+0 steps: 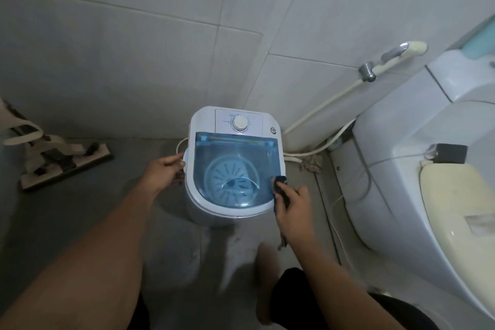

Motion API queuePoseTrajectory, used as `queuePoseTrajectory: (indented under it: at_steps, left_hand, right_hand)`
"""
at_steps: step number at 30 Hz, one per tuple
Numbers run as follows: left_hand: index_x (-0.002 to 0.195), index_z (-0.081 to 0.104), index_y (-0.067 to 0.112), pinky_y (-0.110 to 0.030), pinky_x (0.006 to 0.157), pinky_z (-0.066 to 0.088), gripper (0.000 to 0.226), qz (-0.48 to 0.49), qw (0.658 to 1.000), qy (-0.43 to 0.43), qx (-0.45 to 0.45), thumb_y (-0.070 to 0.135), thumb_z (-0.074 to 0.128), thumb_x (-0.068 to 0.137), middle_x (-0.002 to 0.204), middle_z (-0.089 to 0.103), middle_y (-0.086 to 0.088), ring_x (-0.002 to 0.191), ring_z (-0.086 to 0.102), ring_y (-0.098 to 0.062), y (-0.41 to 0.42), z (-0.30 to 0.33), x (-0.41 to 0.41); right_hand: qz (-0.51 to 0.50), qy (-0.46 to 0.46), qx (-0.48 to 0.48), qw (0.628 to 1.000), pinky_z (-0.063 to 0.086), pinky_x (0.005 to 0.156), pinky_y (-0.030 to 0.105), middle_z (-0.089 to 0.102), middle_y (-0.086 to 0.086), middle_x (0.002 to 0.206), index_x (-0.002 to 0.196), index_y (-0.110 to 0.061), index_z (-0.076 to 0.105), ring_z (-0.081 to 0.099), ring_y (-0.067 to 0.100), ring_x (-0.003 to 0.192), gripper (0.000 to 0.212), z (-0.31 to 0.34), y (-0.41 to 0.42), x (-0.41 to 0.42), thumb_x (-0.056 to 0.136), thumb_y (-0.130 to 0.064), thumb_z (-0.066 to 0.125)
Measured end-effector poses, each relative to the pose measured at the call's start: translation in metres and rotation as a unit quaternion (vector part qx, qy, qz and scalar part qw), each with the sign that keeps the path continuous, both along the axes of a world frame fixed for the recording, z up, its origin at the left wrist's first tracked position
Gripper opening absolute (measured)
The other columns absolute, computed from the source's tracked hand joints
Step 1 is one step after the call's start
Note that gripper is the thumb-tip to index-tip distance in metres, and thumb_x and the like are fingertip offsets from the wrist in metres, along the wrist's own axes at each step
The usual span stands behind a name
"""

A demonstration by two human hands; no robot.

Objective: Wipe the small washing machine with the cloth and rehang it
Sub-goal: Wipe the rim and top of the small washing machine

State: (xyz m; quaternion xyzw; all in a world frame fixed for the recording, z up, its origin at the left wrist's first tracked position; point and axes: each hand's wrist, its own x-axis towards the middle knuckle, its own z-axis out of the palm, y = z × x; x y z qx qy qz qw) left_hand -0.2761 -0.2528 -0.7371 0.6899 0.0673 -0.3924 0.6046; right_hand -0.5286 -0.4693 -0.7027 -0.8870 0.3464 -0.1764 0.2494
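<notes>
Tiled bathroom, centre frame: the small washing machine point(235, 158) stands on the floor. Right hand point(292, 206), grip clamped on the dark cloth point(280, 187), presses its right rim; left hand point(166, 171) steadies the opposite side.

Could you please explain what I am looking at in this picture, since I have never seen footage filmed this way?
There is no robot here. The one picture comes from a wide-angle camera worn on a person's head, looking down at their own bare arms in a tiled bathroom. On the floor stands a small washing machine, white with a see-through blue lid and a round dial at the back. The left hand steadies its left side. The right hand holds a dark cloth pressed against the lid's right edge, so wiping seems under way. To the right is a toilet with a spray hose on the wall; to the left a flat mop lies on the floor.
</notes>
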Motion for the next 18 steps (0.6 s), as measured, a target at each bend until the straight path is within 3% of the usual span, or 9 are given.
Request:
queuePoseTrajectory:
  at_steps: [5, 8, 12, 15, 18]
  left_hand:
    - [0.13, 0.065, 0.024, -0.033, 0.079, 0.057, 0.035, 0.007, 1.0, 0.003, 0.001, 0.014, 0.059, 0.096, 0.105, 0.07, -0.013, 0.089, 0.064, -0.023, -0.001, 0.004, -0.003]
    - [0.131, 0.064, 0.022, -0.025, 0.068, 0.057, 0.036, 0.005, 1.0, -0.002, 0.01, 0.014, 0.059, 0.097, 0.102, 0.069, -0.013, 0.083, 0.064, -0.021, -0.002, 0.007, -0.003]
    - [0.13, 0.064, 0.022, -0.024, 0.065, 0.059, 0.036, 0.015, 1.0, -0.005, 0.013, 0.012, 0.059, 0.096, 0.106, 0.071, -0.013, 0.088, 0.066, -0.024, -0.003, 0.009, -0.003]
    - [0.128, 0.066, 0.024, -0.026, 0.07, 0.059, 0.034, 0.01, 1.0, 0.0, 0.011, 0.014, 0.061, 0.095, 0.097, 0.073, -0.01, 0.082, 0.066, -0.021, -0.001, 0.004, 0.0]
    - [0.126, 0.068, 0.024, -0.03, 0.075, 0.058, 0.033, 0.008, 1.0, 0.013, 0.005, 0.015, 0.062, 0.095, 0.078, 0.075, -0.001, 0.078, 0.065, -0.019, 0.001, -0.001, 0.002]
  right_hand:
    - [0.09, -0.013, -0.012, 0.996, 0.053, 0.085, 0.034, 0.053, 0.005, 0.109, 0.131, -0.024, 0.066, 0.057, 0.025, 0.098, 0.037, -0.018, 0.084, -0.016, 0.094, -0.021, 0.063]
    - [0.157, 0.031, -0.013, 0.987, 0.054, 0.082, 0.035, 0.054, 0.007, 0.118, 0.133, -0.029, 0.061, 0.057, 0.029, 0.105, 0.044, -0.026, 0.133, 0.004, 0.09, -0.021, 0.058]
    - [0.268, 0.11, 0.006, 0.957, 0.055, 0.078, 0.039, 0.046, 0.005, 0.118, 0.134, -0.034, 0.052, 0.052, 0.031, 0.106, 0.044, -0.026, 0.188, 0.026, 0.092, -0.024, 0.055]
    - [0.252, 0.018, 0.06, 0.966, 0.052, 0.086, 0.035, 0.052, 0.006, 0.115, 0.134, -0.03, 0.059, 0.054, 0.026, 0.107, 0.036, -0.006, 0.18, 0.035, 0.098, -0.028, 0.055]
    - [0.18, -0.088, 0.04, 0.979, 0.051, 0.091, 0.026, 0.055, 0.004, 0.112, 0.131, -0.023, 0.066, 0.058, 0.018, 0.105, 0.034, 0.015, 0.134, 0.049, 0.097, -0.022, 0.063]
